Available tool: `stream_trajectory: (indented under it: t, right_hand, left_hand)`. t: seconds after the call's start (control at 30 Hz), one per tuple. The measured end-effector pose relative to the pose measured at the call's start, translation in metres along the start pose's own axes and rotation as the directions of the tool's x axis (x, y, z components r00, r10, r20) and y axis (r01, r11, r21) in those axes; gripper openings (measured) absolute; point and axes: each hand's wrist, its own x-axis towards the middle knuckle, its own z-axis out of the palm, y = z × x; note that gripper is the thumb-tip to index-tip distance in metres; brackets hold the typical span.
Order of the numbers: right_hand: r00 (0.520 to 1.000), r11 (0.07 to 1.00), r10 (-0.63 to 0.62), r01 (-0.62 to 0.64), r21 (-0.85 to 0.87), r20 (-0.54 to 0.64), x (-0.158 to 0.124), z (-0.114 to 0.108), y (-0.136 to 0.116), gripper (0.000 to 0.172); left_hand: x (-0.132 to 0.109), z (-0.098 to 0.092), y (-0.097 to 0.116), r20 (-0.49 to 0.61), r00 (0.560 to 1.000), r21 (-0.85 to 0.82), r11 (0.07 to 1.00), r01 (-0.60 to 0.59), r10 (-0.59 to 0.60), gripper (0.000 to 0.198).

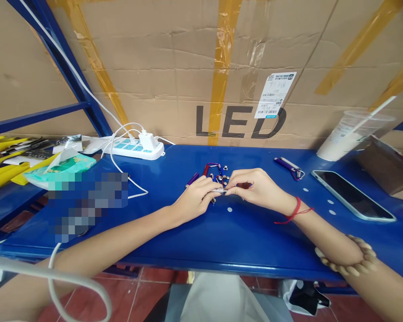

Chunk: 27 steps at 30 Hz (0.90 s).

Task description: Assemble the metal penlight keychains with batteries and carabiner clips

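Note:
My left hand (195,200) is closed, pinching a small pale cylinder (219,190) between thumb and fingers. From the other side, the thumb and index fingertip of my right hand (255,185) pinch together at the cylinder's right end. Its exact kind is too small to make out. Just beyond the fingertips lie a red carabiner-like clip (206,169), several small silver metal pieces (225,168) and some blue parts, partly hidden by my hands. A purple tube (192,180) rests beside my left knuckles. One small white disc (229,209) lies on the blue table nearer to me.
To the right are a purple tube with a clip (289,168), several white discs, a phone (353,195) and a plastic cup with a straw (339,138). A power strip (134,150) with white cables and a tissue pack (70,167) are at left. Cardboard (174,89) stands behind.

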Motion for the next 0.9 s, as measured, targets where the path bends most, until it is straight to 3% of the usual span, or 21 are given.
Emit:
stream_trajectory:
  t: [0.2, 0.47, 0.9]
  right_hand:
    - [0.996, 0.988, 0.086, -0.082, 0.128, -0.028, 0.002, 0.002, -0.007, 0.035]
    - [0.952, 0.887, 0.268, -0.304, 0.346, 0.149, 0.004, 0.001, 0.000, 0.037]
    - [0.929, 0.864, 0.359, -0.366, 0.346, 0.087, 0.008, -0.002, 0.003, 0.040]
  left_hand:
    - [0.000, 0.001, 0.002, -0.070, 0.997, 0.030, 0.999, -0.031, 0.033, 0.026]
    - [0.002, 0.002, 0.004, -0.070, 0.997, 0.030, 0.999, -0.013, 0.015, 0.024]
    - [0.006, -0.003, 0.010, -0.011, 0.985, -0.073, 0.983, 0.169, -0.170, 0.026]
